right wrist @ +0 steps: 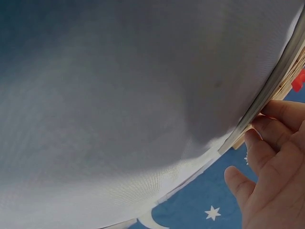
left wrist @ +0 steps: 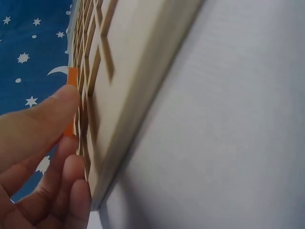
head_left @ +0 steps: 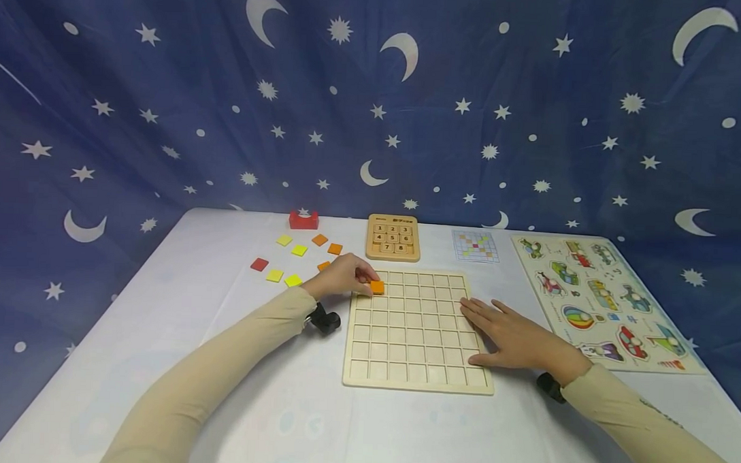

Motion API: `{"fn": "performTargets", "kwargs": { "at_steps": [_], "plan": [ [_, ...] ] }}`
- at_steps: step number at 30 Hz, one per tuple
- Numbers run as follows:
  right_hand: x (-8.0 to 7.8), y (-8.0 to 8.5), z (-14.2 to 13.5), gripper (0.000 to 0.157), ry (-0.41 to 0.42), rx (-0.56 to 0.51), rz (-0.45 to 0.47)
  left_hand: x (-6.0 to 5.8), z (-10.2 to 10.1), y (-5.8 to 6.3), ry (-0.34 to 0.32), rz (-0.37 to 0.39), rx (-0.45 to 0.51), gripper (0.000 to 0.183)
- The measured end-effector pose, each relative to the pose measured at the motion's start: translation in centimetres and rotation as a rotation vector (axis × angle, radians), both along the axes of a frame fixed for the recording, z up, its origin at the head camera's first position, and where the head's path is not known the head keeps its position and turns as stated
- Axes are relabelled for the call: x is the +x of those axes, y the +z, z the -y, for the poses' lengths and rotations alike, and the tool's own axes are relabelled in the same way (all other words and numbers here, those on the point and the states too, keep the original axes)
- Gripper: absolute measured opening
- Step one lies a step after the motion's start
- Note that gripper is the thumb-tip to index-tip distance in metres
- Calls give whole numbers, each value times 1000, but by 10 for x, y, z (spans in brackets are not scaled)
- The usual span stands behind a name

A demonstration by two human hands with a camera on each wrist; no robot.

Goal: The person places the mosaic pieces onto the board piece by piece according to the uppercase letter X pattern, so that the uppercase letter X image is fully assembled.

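Between thumb and fingers my left hand point(head_left: 343, 275) pinches an orange square tile point(head_left: 377, 287), close over the far left corner of a pale wooden grid board point(head_left: 411, 387). In the left wrist view the orange tile point(left wrist: 72, 76) shows edge-on at the thumb tip, beside the board's raised slats. My right hand point(head_left: 510, 334) lies with fingers extended along the board's right edge. The right wrist view has the fingers point(right wrist: 274, 131) against that edge. Left of the board lie loose tiles: several yellow ones point(head_left: 275, 275), several orange ones point(head_left: 319, 240) and a red one point(head_left: 260, 264).
Behind the board sits a wooden number puzzle point(head_left: 393, 238), with a small red holder point(head_left: 303, 220) to its left. A printed colour-pattern card point(head_left: 475, 247) is at the back right. A large picture puzzle board point(head_left: 607, 304) occupies the right side of the white table point(head_left: 266, 405).
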State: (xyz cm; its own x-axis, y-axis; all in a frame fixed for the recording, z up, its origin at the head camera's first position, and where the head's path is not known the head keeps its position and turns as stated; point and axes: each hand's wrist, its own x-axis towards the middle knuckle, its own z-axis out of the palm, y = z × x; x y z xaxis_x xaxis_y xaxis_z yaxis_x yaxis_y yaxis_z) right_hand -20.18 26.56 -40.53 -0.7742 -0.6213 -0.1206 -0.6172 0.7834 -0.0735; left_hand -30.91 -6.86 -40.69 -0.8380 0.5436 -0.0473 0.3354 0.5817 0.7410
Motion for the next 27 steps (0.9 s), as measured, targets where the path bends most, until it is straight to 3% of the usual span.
{"fn": "performTargets", "kwargs": {
  "at_steps": [11, 27],
  "plan": [
    [0, 1, 0, 94, -2, -10, 18, -3, -8, 1, 26, 14, -90, 25],
    [0, 1, 1, 93, -4, -13, 11, -4, -6, -1, 70, 31, -70, 20]
  ]
}}
